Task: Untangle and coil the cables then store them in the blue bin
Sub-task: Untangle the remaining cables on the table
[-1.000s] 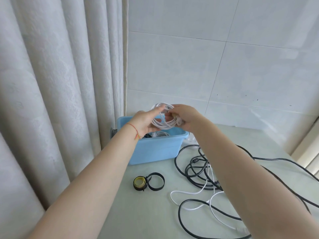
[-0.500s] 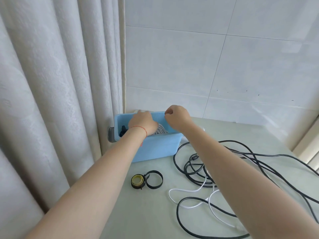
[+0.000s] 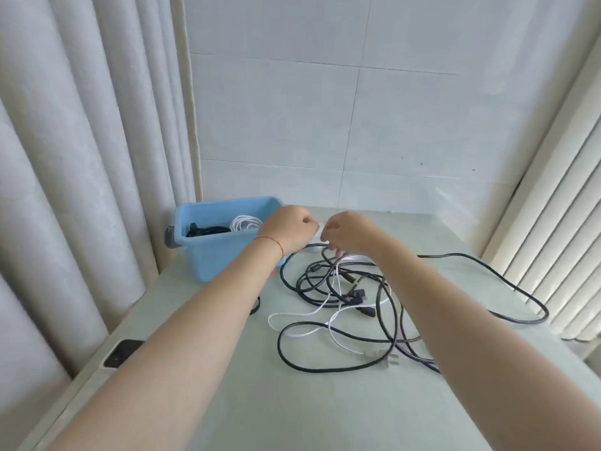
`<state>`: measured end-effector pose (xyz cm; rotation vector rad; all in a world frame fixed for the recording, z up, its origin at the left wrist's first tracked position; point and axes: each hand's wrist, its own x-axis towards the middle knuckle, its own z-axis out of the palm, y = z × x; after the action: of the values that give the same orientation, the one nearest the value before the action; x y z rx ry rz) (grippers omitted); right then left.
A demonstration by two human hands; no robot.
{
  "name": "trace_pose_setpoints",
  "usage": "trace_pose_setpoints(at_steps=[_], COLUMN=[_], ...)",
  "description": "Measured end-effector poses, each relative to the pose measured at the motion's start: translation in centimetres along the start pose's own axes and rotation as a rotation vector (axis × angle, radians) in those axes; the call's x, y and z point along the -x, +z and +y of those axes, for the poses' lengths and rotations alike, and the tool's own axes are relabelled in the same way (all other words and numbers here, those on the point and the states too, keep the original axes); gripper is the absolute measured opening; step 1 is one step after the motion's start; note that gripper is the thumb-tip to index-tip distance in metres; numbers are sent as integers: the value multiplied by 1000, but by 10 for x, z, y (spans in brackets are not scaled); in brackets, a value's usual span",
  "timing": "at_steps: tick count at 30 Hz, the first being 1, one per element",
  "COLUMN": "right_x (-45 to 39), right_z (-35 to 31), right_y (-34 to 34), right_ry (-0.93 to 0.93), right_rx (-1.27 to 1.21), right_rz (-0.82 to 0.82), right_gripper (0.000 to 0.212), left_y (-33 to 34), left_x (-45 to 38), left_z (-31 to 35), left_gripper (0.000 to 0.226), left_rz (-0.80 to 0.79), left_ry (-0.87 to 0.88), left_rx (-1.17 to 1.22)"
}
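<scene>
blue bin (image 3: pixel 208 255) at table's (image 3: pixel 227 402) far left corner, white coil (image 3: pixel 244 222) and black cable (image 3: pixel 205 230) already inside; tangled black cables (image 3: pixel 328 289) and loose white cable (image 3: pixel 335 317) on table right of bin; left hand (image 3: pixel 291 229) fingers curled, contents hidden; right hand (image 3: pixel 346 234) pinching white cable over the tangle; both hands close together

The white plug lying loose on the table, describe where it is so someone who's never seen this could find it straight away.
Start at the blue bin by the curtain, then move right and toward the viewer, past the tangle of black cables on the table. The white plug lies at the tangle's near edge, ending a thin white cable. It is the only white plug there; the other connectors are black.
</scene>
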<state>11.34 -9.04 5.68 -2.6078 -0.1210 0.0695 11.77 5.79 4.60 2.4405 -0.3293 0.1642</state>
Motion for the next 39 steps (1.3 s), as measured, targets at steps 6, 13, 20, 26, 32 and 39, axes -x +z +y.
trace_pose_setpoints(at_steps=[6, 13, 20, 26, 32, 39], right_x=[52, 82, 95, 88, 83, 78], right_z=[63, 96, 119, 115, 86, 113], right_y=[7, 21, -1, -2, 8, 18], right_ry=[96, 182, 315, 209, -30, 309], right_rx=[323, 262, 306, 177, -44, -25], right_rz=[-169, -61, 102, 429, 305, -62], right_gripper=[25, 47, 17, 19, 38, 22], left_y=[60, 100, 77, 61, 57, 28], left_x=[31, 51, 39, 41, 44, 32], left_z=[27, 26, 10, 31, 47, 20], left_gripper=[21, 34, 26, 9, 4, 21], left_rz=[-421, -469, 124, 68, -94, 403], left_ry=[6, -8, -285, -310, -214, -315], left_rx=[-298, -469, 131, 875, 950, 1217])
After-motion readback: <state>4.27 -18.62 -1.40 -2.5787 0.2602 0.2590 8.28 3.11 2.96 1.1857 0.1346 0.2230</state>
